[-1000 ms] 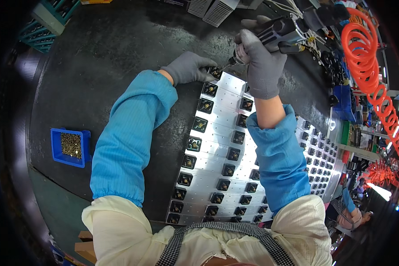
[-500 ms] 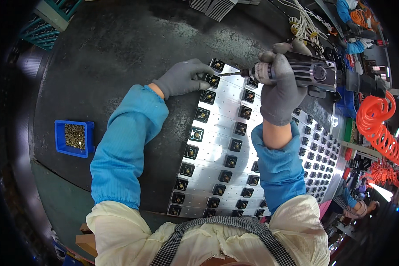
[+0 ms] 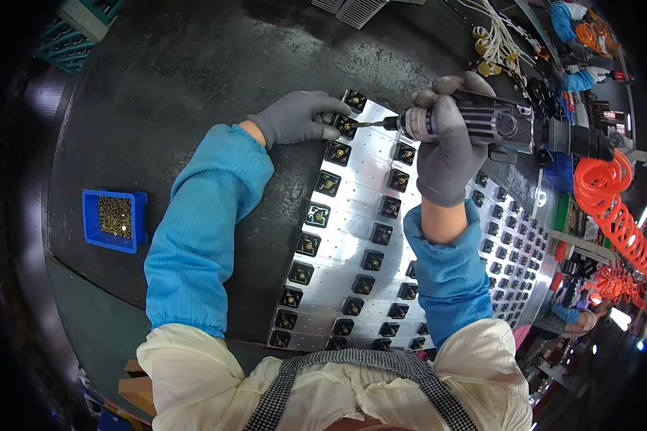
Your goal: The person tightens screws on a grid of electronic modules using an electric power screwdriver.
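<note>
Your half-curled left hand (image 3: pixel 295 120) partly hides a square black block (image 3: pixel 346 127), grip unclear; your right hand (image 3: pixel 449 165) clasps a ribbed driver (image 3: pixel 485 126).

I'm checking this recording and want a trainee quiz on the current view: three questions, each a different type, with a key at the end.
1. Short answer: Which of the person's hands holds the power tool?
2. True or false: The blue bin stands to the left of the silver metal panels.
3. Multiple choice: Where is the left hand?
A) At a black square part near the far end of the panels
B) Inside the blue bin
C) On the coiled hose

Key:
1. The right hand
2. True
3. A
</note>
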Demonstrator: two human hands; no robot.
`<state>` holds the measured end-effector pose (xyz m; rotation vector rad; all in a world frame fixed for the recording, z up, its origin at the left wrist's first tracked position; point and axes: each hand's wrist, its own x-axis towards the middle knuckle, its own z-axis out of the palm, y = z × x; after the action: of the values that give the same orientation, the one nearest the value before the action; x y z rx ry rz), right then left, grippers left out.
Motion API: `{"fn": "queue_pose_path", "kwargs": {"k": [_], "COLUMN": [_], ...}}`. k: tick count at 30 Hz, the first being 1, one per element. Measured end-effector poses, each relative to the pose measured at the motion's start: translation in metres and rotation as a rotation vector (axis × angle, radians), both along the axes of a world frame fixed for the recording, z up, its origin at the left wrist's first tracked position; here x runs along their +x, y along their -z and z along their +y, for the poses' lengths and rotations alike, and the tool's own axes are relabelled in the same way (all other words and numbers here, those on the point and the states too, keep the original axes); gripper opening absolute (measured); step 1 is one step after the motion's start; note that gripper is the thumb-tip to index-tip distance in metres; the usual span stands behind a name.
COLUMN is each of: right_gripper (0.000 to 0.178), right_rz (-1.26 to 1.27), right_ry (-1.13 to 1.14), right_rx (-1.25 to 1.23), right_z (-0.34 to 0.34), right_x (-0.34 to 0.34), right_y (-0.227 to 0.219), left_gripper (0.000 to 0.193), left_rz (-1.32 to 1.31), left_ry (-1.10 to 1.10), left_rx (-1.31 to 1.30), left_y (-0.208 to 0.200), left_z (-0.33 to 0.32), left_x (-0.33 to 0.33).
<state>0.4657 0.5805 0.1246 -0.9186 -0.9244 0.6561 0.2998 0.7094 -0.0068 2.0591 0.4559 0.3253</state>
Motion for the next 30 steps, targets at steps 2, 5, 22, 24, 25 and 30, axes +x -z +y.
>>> {"fn": "queue_pose_path", "kwargs": {"k": [2,5,22,24,25,30], "right_gripper": [0.049,0.046,0.04,0.04,0.041,0.041], "right_rz": [0.064,-0.039,-0.088,-0.094,-0.1,-0.127], "right_ry": [-0.091,-0.216,-0.057,-0.068,-0.059,-0.099], "right_rx": [0.015,-0.007,-0.096,-0.085,-0.094,-0.124], "right_z": [-0.002,-0.005,0.023,0.023,0.023,0.024], "right_x": [-0.004,-0.002,-0.022,-0.022,-0.022,-0.017], "right_y": [0.001,-0.002,-0.012,-0.011,-0.012,-0.006], "left_gripper": [0.051,0.05,0.049,0.05,0.05,0.05], "left_rz": [0.032,0.027,0.02,0.038,0.052,0.033], "left_ry": [0.006,0.025,0.024,0.02,0.019,0.018], "left_rx": [-0.006,0.002,0.06,0.031,0.002,0.016], "left_y": [0.001,0.003,0.003,0.002,0.002,0.007], "left_z": [0.001,0.004,0.005,0.004,0.004,0.005], "left_x": [-0.002,0.0,0.003,0.001,0.002,0.003]}}
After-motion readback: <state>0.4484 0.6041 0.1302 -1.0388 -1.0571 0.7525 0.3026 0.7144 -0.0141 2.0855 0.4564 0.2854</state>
